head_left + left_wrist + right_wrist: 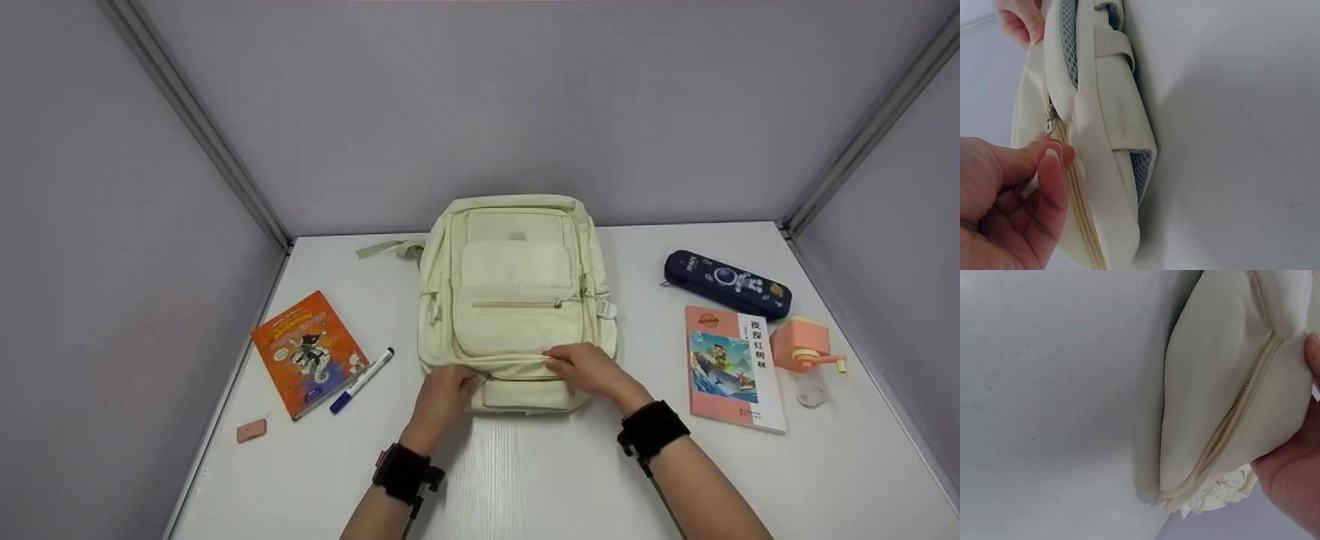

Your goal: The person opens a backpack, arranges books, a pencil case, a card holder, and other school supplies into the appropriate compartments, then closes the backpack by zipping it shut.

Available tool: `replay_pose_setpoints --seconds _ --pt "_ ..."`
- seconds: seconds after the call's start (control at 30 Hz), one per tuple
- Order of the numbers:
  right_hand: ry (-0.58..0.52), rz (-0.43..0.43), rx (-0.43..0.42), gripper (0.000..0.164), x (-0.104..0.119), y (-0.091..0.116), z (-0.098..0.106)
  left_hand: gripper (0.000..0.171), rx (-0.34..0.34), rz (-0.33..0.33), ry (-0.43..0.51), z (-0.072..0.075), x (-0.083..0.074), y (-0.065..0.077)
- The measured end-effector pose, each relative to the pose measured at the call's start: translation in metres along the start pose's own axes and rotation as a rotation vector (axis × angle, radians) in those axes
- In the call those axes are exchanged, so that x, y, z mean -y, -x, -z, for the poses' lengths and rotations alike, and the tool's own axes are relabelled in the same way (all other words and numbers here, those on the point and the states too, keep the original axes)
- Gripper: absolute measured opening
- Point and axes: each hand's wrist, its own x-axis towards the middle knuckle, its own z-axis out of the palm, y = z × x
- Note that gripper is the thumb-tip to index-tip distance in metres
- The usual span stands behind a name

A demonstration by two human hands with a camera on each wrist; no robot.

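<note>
A cream backpack (pixel 517 262) lies on its back on the white table, its lower end toward me. At its lower left edge, my left hand (pixel 444 394) pinches a zipper pull between thumb and fingers. The metal zipper slider (pixel 1050 115) shows just beyond those fingertips in the left wrist view, on a tan zipper (pixel 1081 208). My right hand (pixel 592 369) grips a fold of the bag's fabric at the lower right. The right wrist view shows another stretch of zipper (pixel 1230 419) beside that hand, its teeth together.
Left of the bag lie an orange book (pixel 307 352), a marker (pixel 362 380) and a small pink item (pixel 251 430). To the right are a dark blue pencil case (pixel 727 283), a pink-and-white book (pixel 731 367) and a pink device with a crank (pixel 801 343). Walls (pixel 525 105) enclose the table.
</note>
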Motion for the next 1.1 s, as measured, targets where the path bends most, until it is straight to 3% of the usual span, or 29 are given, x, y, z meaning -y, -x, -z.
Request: replay_pose_setpoints --seconds 0.27,0.43,0.73,0.93,1.1 --pt "0.011 0.014 -0.009 0.023 -0.004 -0.003 -0.002 0.019 0.011 0.014 -0.038 0.006 0.007 0.001" --pt "0.012 0.000 -0.010 0.018 -0.003 -0.004 -0.002 0.021 -0.003 0.042 -0.098 0.019 0.011 0.003" --pt "0.048 0.007 -0.008 0.019 -0.004 -0.003 -0.003 0.012 -0.086 0.113 -0.197 0.050 0.043 0.018" --pt "0.039 0.026 -0.004 0.024 -0.006 -0.001 -0.004 0.009 -0.143 0.176 -0.255 0.052 0.059 0.017" --pt "0.115 0.009 -0.034 0.027 0.003 0.000 -0.007 0.008 -0.101 0.190 -0.226 0.052 0.061 0.014"
